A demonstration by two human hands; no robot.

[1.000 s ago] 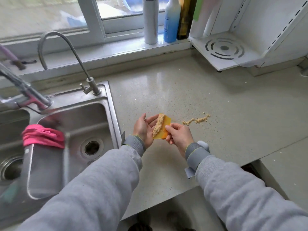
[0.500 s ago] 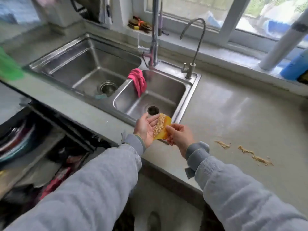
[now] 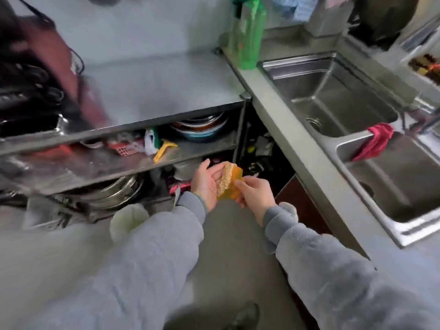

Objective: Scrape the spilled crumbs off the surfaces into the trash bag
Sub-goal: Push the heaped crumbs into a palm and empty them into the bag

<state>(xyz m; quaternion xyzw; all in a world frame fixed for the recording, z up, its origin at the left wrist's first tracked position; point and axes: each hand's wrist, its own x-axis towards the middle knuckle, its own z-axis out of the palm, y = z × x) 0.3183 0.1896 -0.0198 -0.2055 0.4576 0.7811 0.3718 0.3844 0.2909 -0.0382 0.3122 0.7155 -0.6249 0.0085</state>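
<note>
An orange plastic scraper [image 3: 234, 184] carries a ridge of tan crumbs [image 3: 225, 178] along its left edge. My right hand [image 3: 256, 194] pinches the scraper's right side. My left hand [image 3: 207, 182] is cupped with relaxed fingers against the crumb-laden edge, palm toward the crumbs. Both hands hover above the floor in front of the open metal shelves, left of the counter edge. No trash bag shows in the head view, which is blurred.
A steel double sink [image 3: 333, 96] with a pink cloth [image 3: 376, 141] on its divider lies to the right. A green bottle [image 3: 247, 32] stands on the counter corner. Metal shelves [image 3: 119, 129] hold plates, bowls and clutter. A whitish rounded object [image 3: 128, 220] sits by my left sleeve.
My view has swung left from the counter and its leftover crumbs, past the sink, to the shelves and floor. Both hands keep the same hold on the loaded scraper.
</note>
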